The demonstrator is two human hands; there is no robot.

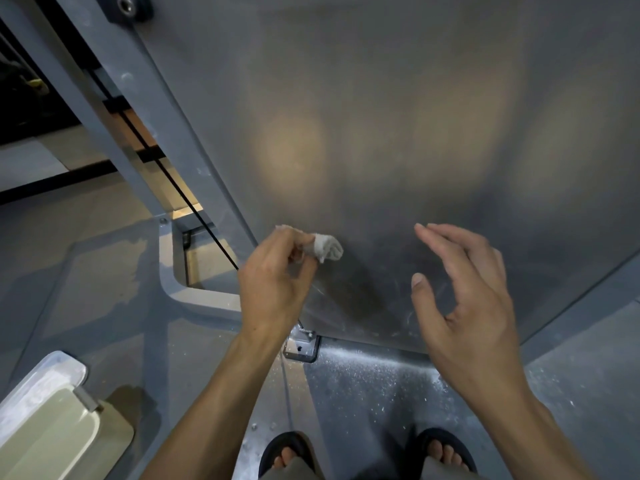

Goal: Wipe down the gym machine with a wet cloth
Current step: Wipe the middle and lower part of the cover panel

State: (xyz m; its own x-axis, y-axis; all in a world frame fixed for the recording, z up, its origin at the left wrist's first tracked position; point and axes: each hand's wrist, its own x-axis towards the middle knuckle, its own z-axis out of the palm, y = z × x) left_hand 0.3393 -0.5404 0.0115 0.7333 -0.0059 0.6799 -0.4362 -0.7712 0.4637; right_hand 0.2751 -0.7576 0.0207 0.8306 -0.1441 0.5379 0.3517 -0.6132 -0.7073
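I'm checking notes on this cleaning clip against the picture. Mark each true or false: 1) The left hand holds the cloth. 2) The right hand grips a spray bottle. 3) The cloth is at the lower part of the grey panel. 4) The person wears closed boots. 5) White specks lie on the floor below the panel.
1) True: the left hand pinches the white cloth.
2) False: the right hand is open and holds nothing; no bottle shows.
3) True: the cloth is at the lower left part of the grey panel.
4) False: open sandals show the toes.
5) True: white specks are scattered on the floor just below the panel's bottom edge.
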